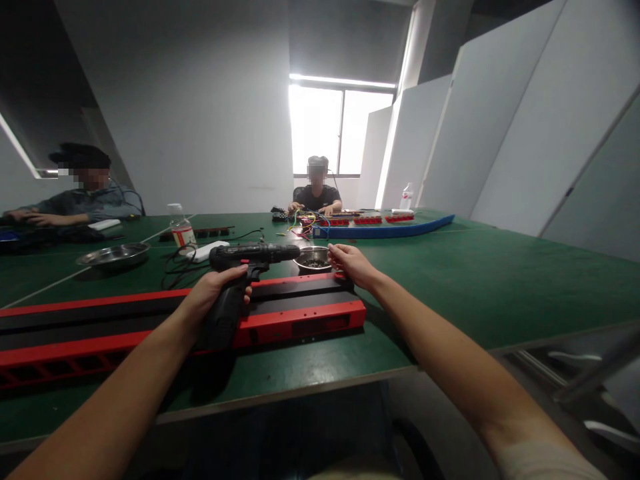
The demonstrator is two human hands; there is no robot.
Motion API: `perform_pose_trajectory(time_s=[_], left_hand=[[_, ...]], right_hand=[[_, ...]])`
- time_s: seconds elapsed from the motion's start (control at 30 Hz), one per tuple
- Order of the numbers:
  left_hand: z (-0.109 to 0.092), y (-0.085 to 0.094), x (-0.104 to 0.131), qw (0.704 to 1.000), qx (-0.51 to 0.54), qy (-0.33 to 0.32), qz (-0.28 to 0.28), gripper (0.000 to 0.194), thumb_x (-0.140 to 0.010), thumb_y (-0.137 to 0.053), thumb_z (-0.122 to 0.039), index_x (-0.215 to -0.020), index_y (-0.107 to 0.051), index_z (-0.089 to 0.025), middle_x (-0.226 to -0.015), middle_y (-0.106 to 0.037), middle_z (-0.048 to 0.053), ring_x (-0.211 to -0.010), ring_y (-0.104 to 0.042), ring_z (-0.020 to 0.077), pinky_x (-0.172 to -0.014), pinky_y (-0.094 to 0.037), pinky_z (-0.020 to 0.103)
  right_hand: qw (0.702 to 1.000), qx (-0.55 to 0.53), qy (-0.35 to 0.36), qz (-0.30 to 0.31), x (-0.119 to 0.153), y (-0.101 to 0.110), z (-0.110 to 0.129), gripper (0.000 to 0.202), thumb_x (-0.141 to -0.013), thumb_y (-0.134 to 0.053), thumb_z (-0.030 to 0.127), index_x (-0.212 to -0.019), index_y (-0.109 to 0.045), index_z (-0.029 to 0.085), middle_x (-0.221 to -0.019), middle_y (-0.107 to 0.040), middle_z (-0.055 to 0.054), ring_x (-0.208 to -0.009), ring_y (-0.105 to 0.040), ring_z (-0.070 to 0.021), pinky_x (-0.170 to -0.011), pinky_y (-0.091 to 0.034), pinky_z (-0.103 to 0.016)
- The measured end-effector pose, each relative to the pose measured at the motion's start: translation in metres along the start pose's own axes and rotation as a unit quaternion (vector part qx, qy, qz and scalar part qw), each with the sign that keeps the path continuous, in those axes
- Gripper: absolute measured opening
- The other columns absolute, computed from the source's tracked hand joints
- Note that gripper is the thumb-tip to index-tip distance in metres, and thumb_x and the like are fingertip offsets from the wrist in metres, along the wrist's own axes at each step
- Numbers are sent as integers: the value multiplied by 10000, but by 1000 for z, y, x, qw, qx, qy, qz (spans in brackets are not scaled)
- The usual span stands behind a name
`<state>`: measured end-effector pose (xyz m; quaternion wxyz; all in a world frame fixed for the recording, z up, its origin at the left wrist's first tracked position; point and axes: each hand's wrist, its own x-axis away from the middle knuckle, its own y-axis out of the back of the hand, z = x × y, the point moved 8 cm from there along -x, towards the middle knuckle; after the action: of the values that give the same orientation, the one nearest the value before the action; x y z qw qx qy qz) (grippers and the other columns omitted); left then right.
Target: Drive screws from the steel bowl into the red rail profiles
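Left hand (213, 287) holding a drill (240, 255), right hand (354, 265) beside a bowl (313, 270)

The left fingers wrap the handle of the black drill, over a long red-and-black frame (300, 303) on the green counter (450, 287); its front end points right, toward the metal bowl. Small dark pieces (315, 263) lie inside. The right fingers are pinched together at the bowl's right side; whether they grasp anything, I cannot tell.

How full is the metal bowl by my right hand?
The metal bowl is partly filled: small dark pieces lie inside, below its rim.
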<state>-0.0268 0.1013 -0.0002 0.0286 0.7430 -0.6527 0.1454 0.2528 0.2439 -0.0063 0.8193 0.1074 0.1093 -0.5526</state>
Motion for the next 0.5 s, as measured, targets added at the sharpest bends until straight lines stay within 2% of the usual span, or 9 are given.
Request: perform_pose_trajectory(time_s=[0.13,0.5], left_hand=[[0,-1,1,1000,2,-3,10,187,-860,-686,-264,-829,-671,-80,-656,-697,77,-479,-650,169,-429,-523,252],[1,-2,0,1000,4,7,6,175,-855,-689,-250,-837,-674,-76,-640,-684,74,-479,-643,152,-430,-505,216]], right_hand=[[1000,12,-13,17,5,-7,4,509,-779,-699,671,-854,-595,179,-742,-540,8,-562,-421,-88,-443,-273,-216],[1000,24,-5,14,8,-8,7,485,-815,-667,660,-861,-582,185,-765,-532,13,-589,-429,-90,-469,-330,-214]])
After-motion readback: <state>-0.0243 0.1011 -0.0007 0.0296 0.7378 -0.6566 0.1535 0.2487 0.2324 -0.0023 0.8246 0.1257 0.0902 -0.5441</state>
